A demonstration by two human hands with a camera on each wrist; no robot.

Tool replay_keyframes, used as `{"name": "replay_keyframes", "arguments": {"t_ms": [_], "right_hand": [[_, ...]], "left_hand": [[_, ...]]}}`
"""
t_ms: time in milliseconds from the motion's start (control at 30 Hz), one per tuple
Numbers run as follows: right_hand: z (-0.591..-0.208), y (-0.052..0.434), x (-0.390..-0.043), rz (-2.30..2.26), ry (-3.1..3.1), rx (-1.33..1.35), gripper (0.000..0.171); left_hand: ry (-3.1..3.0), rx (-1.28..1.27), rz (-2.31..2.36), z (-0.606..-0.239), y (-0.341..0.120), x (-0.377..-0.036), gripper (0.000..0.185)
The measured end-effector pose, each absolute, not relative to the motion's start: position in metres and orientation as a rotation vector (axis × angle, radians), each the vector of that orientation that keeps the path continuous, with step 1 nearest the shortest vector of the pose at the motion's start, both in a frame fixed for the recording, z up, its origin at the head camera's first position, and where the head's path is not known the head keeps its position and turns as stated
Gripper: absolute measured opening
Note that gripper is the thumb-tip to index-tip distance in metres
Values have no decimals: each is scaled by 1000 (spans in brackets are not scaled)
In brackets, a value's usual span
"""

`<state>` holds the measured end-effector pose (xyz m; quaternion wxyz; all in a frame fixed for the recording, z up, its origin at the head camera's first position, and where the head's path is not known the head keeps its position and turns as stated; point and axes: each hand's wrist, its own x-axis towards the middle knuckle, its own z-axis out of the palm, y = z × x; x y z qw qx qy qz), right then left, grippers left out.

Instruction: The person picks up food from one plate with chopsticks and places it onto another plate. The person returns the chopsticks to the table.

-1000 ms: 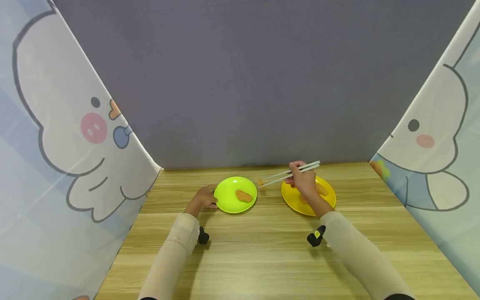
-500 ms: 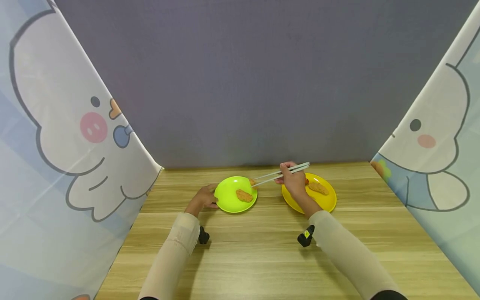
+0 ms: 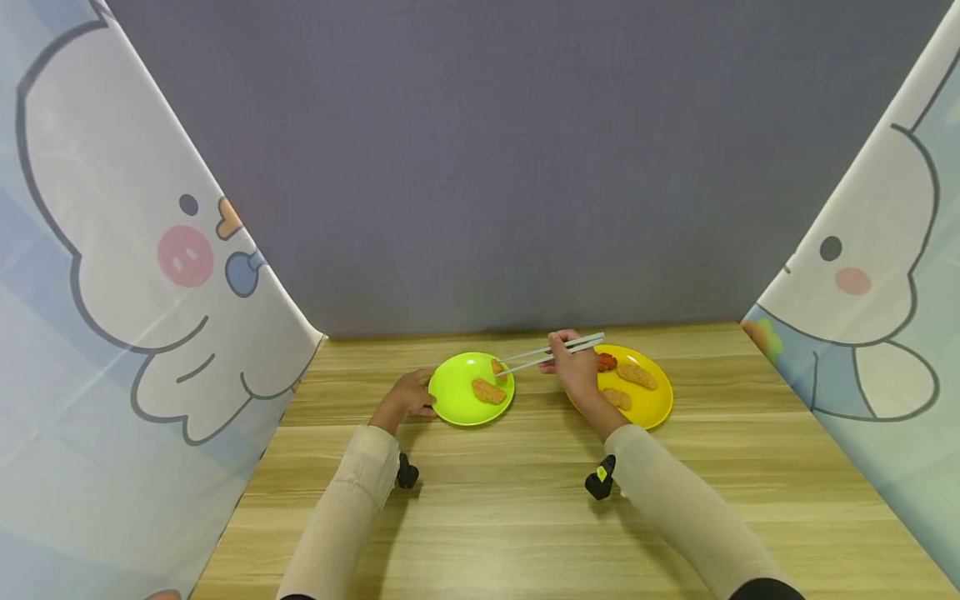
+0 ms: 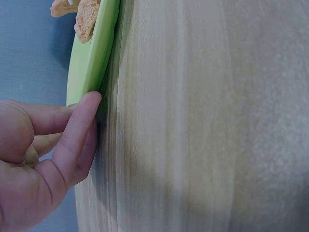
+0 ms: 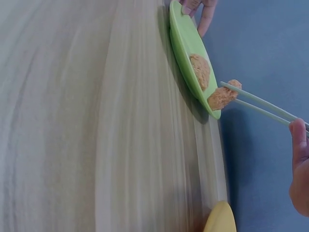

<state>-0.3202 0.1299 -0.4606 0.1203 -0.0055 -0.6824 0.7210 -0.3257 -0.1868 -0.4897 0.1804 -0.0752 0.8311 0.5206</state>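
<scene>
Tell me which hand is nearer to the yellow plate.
Right. In the head view, the right hand overlaps the left edge of the yellow plate; the left hand is farther left, touching the left rim of the green plate.

Green plate (image 3: 453, 393): plain lime. Yellow plate (image 3: 651, 405): plain, warm. Breaded chicken pieces (image 3: 488, 391): golden brown. Chopsticks (image 5: 265, 103): off-white. Desk (image 3: 495, 517): tan, streaked wood grain. Backdrop (image 3: 480, 167): solid grey. Side panels (image 3: 30, 333): pale blue, white cartoon figures (image 3: 90, 167). Sleeves (image 3: 341, 500): cream.
</scene>
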Motion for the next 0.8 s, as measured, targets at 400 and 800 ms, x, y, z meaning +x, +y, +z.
{"name": "replay_keyframes", "arguments": {"t_ms": [400,800], "right_hand": [[-465,124,-318,2076,-1994,22,25],[-472,129,-321,2019,-2026,-13,25]], "left_hand": [[2343,-201,1473,-491,-188,-327,74],[2353,-212,1467,-491,-187,-326,74]]}}
